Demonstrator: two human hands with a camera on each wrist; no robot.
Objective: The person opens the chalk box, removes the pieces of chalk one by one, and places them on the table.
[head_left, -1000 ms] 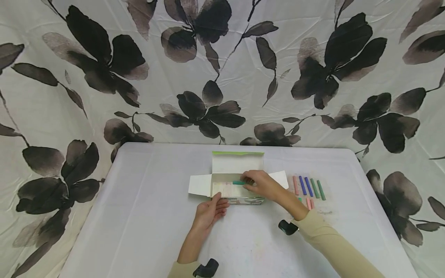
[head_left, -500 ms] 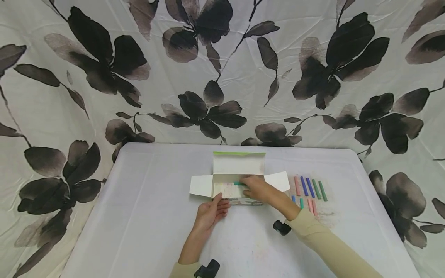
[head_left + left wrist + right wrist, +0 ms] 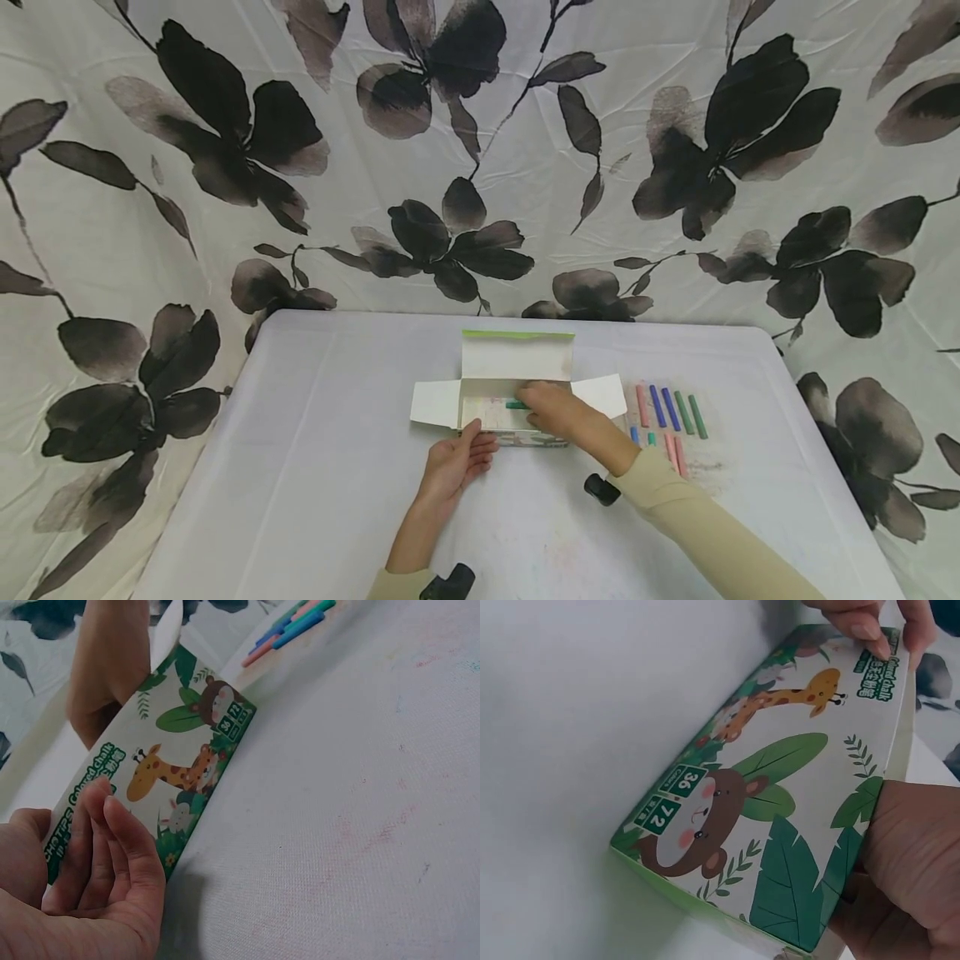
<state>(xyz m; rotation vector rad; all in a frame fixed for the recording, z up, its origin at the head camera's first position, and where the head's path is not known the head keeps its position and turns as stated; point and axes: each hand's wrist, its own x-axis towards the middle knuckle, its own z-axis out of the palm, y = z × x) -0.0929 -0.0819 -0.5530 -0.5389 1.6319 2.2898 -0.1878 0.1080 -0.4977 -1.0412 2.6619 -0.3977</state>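
Right hand (image 3: 551, 410) has lowered green chalk (image 3: 516, 405) into box (image 3: 495, 412).

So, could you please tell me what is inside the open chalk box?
Inside the chalk box a green chalk stick shows, held by the right hand over a pale, chalk-smudged inner surface. That hand covers the right part of the inside.

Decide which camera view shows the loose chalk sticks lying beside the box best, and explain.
The head view: the loose chalk sticks lie in rows right of the open chalk box, colours distinct. The left wrist view shows only a few at its top edge. The right wrist view shows none.
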